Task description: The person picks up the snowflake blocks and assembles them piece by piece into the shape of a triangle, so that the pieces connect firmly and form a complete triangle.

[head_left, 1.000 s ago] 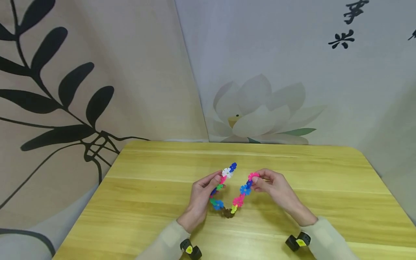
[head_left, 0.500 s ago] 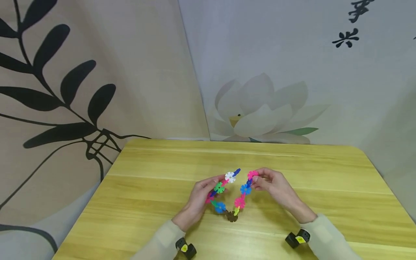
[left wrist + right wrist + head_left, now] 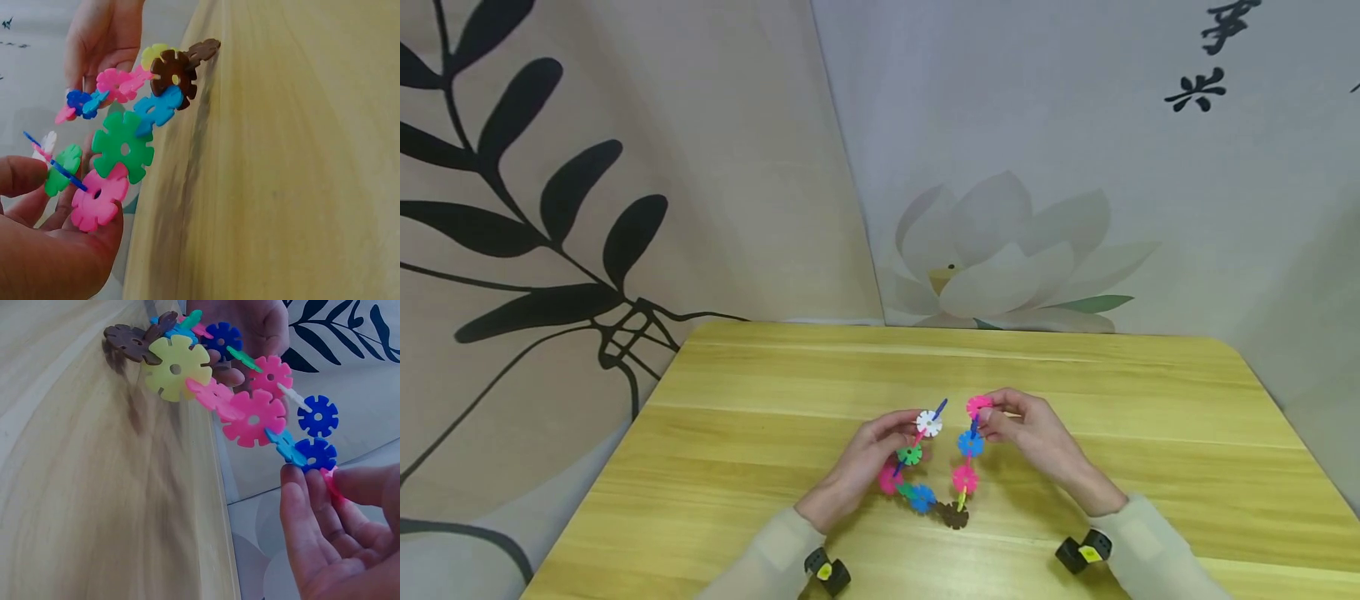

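Note:
A curved chain of interlocking plastic snowflake discs hangs between my hands, forming a U with its two ends apart. My left hand (image 3: 853, 471) grips the left branch near a green disc (image 3: 910, 455), thumb on one side and fingers behind. Beyond that grip stand a white disc (image 3: 928, 423) and a blue end disc (image 3: 941, 408), seen edge-on. The thumb and fingers of my right hand (image 3: 1033, 433) pinch the pink end disc (image 3: 977, 406) of the other branch. Brown discs (image 3: 955, 516) form the bottom of the bend. A yellow disc (image 3: 164, 365) shows face-on in the right wrist view.
A wooden table (image 3: 715, 500) extends beneath both hands, its far edge against a wall hanging with printed leaves (image 3: 576, 192) and a lotus (image 3: 1000, 267). Each sleeve carries a black wrist camera (image 3: 827, 572).
My left hand has shifted slightly down and left and turned the chain. The bend has swung down and right, and the blue end has dropped. My right hand has barely moved.

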Action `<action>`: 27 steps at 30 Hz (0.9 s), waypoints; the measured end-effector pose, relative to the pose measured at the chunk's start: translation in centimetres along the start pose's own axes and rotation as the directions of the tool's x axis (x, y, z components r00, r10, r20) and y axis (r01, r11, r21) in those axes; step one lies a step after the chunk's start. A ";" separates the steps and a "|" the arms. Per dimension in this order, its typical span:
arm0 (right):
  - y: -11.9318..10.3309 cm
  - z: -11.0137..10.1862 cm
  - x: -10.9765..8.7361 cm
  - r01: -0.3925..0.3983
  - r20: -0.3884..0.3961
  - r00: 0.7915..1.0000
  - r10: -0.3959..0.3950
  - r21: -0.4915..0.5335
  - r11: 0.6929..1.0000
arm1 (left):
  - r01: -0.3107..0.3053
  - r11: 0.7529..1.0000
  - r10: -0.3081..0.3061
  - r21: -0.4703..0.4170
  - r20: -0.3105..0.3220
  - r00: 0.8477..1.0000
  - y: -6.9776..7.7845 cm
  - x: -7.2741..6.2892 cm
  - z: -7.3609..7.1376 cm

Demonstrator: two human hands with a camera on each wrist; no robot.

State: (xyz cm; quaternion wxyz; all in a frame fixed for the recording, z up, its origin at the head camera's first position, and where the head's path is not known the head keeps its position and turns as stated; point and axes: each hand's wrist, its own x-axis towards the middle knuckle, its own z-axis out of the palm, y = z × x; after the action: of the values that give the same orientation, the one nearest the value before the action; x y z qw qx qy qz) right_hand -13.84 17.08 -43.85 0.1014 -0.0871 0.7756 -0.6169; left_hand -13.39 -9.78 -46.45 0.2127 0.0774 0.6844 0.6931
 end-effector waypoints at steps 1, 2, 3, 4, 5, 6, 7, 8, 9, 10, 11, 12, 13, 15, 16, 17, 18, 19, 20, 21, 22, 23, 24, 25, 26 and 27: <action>0.1 0.0 0.0 -0.001 0.000 1.000 0.001 0.003 1.000 | 0.006 1.000 -0.006 -0.003 0.010 1.000 0.0 0.0 0.1; 0.1 0.1 0.1 -0.003 0.000 1.000 0.003 0.005 1.000 | 0.015 1.000 -0.015 -0.010 0.018 1.000 0.0 0.0 0.1; 0.2 0.1 0.1 -0.002 0.003 1.000 0.002 0.006 1.000 | 0.021 1.000 -0.021 -0.014 0.023 1.000 -0.1 0.0 0.2; 0.2 0.2 0.1 -0.007 0.001 1.000 0.007 0.008 1.000 | 0.026 0.999 -0.026 -0.019 0.026 0.999 -0.1 0.0 0.2; 0.2 0.2 0.1 -0.011 0.000 1.000 0.011 0.011 1.000 | 0.032 0.999 -0.032 -0.025 0.027 0.999 -0.1 0.1 0.3; 0.3 0.3 0.1 -0.015 -0.004 1.000 0.016 0.015 1.000 | 0.036 0.999 -0.035 -0.025 0.023 0.999 -0.2 0.1 0.4; 0.3 0.3 0.1 -0.016 -0.005 1.000 0.016 0.014 1.000 | 0.038 0.999 -0.037 -0.029 0.018 0.999 -0.2 0.1 0.4; 0.3 0.3 0.1 -0.014 -0.005 1.000 0.014 0.011 1.000 | 0.040 0.999 -0.039 -0.034 0.011 0.999 -0.2 0.1 0.5; 0.3 0.3 0.1 -0.014 -0.007 1.000 0.014 0.010 1.000 | 0.042 0.999 -0.042 -0.033 0.002 0.999 -0.3 0.2 0.6; 0.3 0.3 0.1 -0.015 -0.010 1.000 0.015 0.005 1.000 | 0.044 0.998 -0.044 -0.034 -0.007 0.999 -0.3 0.2 0.6; 0.4 0.3 0.1 -0.012 -0.012 1.000 0.012 -0.004 1.000 | 0.044 0.998 -0.044 -0.035 -0.016 0.999 -0.3 0.2 0.7; 0.4 0.4 0.1 -0.014 -0.015 1.000 0.014 -0.010 1.000 | 0.041 0.999 -0.042 -0.032 -0.025 0.999 -0.4 0.3 0.8; 0.3 0.4 0.1 -0.016 -0.018 1.000 0.015 -0.017 1.000 | 0.038 0.999 -0.039 -0.031 -0.034 0.999 -0.4 0.3 0.8; 0.3 0.5 0.1 -0.021 -0.024 1.000 0.020 -0.030 0.999 | 0.029 0.999 -0.030 -0.020 -0.046 0.998 -0.4 0.4 0.9; 0.2 0.5 0.1 -0.020 -0.026 0.999 0.019 -0.037 0.999 | 0.019 1.000 -0.020 -0.014 -0.046 0.999 -0.4 0.4 0.9; 0.2 0.6 0.2 -0.022 -0.029 0.999 0.020 -0.039 0.999 | 0.010 1.000 -0.010 -0.006 -0.045 0.999 -0.4 0.4 1.0; 0.2 0.6 0.2 -0.022 -0.031 0.999 0.020 -0.040 0.999 | 0.002 1.000 -0.002 0.000 -0.042 0.999 -0.4 0.4 1.0; 0.1 0.7 0.2 -0.020 -0.031 0.999 0.019 -0.042 0.999 | -0.005 1.000 0.005 0.006 -0.037 0.999 -0.5 0.4 1.0; 0.1 0.7 0.2 -0.017 -0.030 0.999 0.016 -0.045 0.999 | -0.012 1.000 0.013 0.012 -0.032 0.999 -0.5 0.4 1.0; 0.1 0.7 0.2 -0.018 -0.032 0.999 0.016 -0.045 0.999 | -0.021 1.000 0.021 0.015 -0.025 0.999 -0.5 0.4 1.0; 0.0 0.8 0.2 -0.018 -0.033 0.999 0.017 -0.045 0.999 | -0.024 1.000 0.024 0.013 -0.018 1.000 -0.5 0.3 1.0; 0.0 0.8 0.2 -0.019 -0.034 0.999 0.018 -0.044 0.999 | -0.027 1.000 0.027 0.006 -0.015 1.000 -0.5 0.3 1.1; 0.0 0.8 0.2 -0.019 -0.034 0.999 0.017 -0.044 0.999 | -0.029 1.000 0.029 -0.002 -0.013 0.999 -0.5 0.4 1.1; 0.0 0.8 0.2 -0.019 -0.034 0.999 0.017 -0.044 0.999 | -0.031 0.999 0.031 -0.009 -0.011 0.999 -0.5 0.4 1.2; 0.0 0.9 0.2 -0.016 -0.032 0.999 0.015 -0.047 0.999 | -0.030 0.999 0.030 -0.019 -0.012 0.999 -0.5 0.4 1.2; 0.1 0.9 0.3 -0.014 -0.030 0.999 0.013 -0.048 0.999 | -0.029 0.999 0.029 -0.026 -0.013 0.999 -0.6 0.4 1.2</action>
State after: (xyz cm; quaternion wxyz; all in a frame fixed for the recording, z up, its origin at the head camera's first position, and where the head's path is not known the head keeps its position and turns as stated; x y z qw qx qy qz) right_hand -13.85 16.19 -44.11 0.0920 -0.0751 0.7924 -0.5984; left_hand -13.17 -8.50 -47.02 0.1992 0.0801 0.6754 0.7055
